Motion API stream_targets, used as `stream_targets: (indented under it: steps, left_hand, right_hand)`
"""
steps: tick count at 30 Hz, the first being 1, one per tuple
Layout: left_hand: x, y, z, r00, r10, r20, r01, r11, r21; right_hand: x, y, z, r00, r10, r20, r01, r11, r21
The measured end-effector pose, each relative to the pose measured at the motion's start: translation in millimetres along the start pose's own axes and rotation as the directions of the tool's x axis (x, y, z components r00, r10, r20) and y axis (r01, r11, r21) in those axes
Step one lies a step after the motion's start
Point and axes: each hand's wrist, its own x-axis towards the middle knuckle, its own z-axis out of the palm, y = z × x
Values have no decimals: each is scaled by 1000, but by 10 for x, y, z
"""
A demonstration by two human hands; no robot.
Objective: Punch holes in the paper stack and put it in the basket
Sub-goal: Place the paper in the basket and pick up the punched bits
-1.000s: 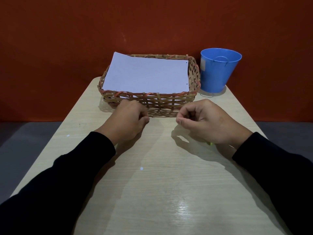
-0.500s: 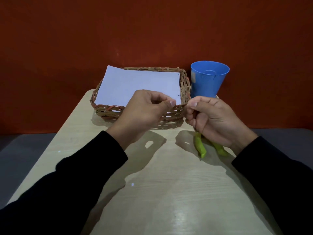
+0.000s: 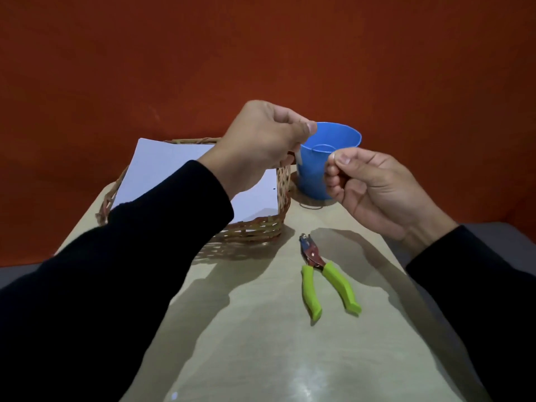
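Paper stack lies in basket; hands raised beside bucket.

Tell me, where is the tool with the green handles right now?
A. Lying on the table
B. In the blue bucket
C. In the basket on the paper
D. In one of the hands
A. The tool with the green handles lies flat on the table, in front of the basket and the blue bucket, with neither hand touching it.
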Motion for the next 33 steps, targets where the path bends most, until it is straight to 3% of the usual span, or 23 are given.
stream_targets:
  steps: [2,4,5,7,8,10,13,19,24,28,33]
  left_hand:
    - [206,-12,64,1000,16,-15,-15,999,42]
    - [409,-42,114,998,45,-45,-38,989,143]
    - [506,-58,138,996,62,-59,-48,976,211]
    - [665,-106,187,993,96,-64,-67,933,353]
    - [728,-137,208,992,113,-57,-78,899,431]
    - [856,-228,256,988,149,-31,-104,809,579]
    - [999,-334,313,990,144,-13,-98,734,672]
    - [1113,-373,316,990,138,10,-101,675,731]
    - [1117,-360,325,986,162,-27,-93,690,718]
    - [1040,-321,316,977,210,-25,-132,700,702]
    - [758,-208,200,955,284,-89,-159,740,653]
  right_hand:
    - [126,-114,-70,997,-67,-41,62,993,-100]
    - [287,-259,-141,981,-180,-66,147,925,-350]
    - [383,-337,-178,966,-248,-70,173,826,-537]
    - [597,-465,-233,933,-354,-70,121,492,-862]
    - [701,-503,-241,927,-369,-62,64,322,-945]
    - [879,-511,-251,948,-313,-63,-40,81,-996]
    - [1063,-447,-310,977,-205,-61,-79,-85,-993]
    - [1167,-481,-304,991,-135,-18,-46,-202,-978]
    - [1136,-510,-318,983,-179,-35,-52,-91,-994]
    - [1050,-559,-297,984,-180,2,-19,-114,-993]
    - [915,-595,-199,935,-356,-16,-36,-50,-998]
